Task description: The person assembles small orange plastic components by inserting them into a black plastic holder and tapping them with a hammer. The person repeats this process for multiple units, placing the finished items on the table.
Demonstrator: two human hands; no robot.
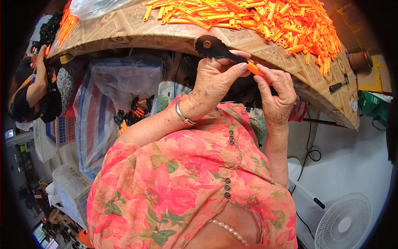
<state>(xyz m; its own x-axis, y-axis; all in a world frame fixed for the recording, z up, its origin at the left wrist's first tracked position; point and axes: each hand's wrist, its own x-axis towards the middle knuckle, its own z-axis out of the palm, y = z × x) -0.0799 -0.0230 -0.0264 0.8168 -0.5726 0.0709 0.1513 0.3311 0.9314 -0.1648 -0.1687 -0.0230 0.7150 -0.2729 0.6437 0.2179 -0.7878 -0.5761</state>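
My left hand is closed round the narrow neck of a black tool with a broad, rounded head and a round mark on it. What kind of tool it is, I cannot make out. Between thumb and fingers, my right hand grips an orange plastic handle. The handle's near end meets the tool's neck by my left thumb; how deep the neck sits in it is hidden. Both hands are held up in front of the table's near edge. Beyond them lies a large pile of orange handles.
The wood-patterned table curves across the top. A hammer lies at its right end. Below left, a striped bag lined with clear plastic holds black-and-orange tools. A co-worker's arm reaches the table at far left. A white fan stands lower right.
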